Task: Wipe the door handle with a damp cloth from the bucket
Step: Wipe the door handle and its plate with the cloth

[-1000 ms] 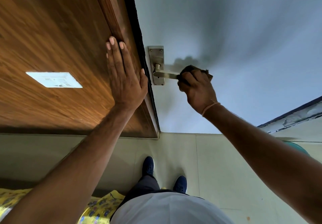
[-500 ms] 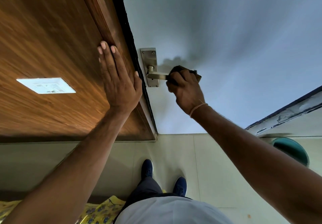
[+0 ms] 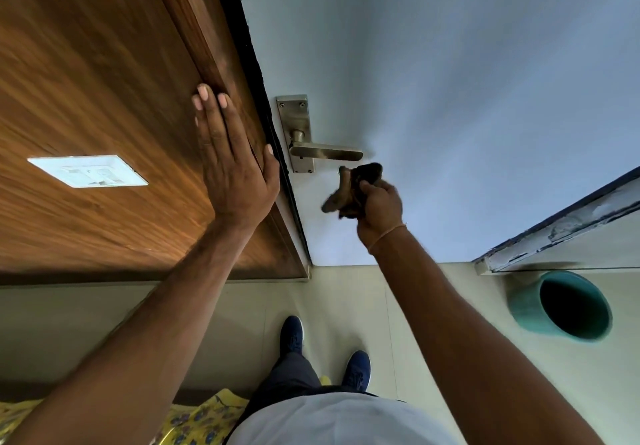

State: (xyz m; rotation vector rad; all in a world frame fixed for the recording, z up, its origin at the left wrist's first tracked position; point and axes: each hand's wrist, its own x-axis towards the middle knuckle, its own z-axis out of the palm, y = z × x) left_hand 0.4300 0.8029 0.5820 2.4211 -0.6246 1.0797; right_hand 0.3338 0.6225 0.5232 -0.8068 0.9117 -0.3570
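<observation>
Brushed metal handle point(image 3: 325, 152), dark limp cloth point(image 3: 353, 192), glossy wood panel point(image 3: 104, 98)

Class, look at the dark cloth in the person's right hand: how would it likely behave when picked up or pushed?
The cloth is probably floppy: it bunches and droops from the right hand. It seems light, since one loose grip holds it. Unlikely to roll or break.

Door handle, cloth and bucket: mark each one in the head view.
door handle point(image 3: 325, 152), head view, middle of the lever.
cloth point(image 3: 349, 191), head view, bunched middle.
bucket point(image 3: 523, 300), head view, outer wall.
</observation>
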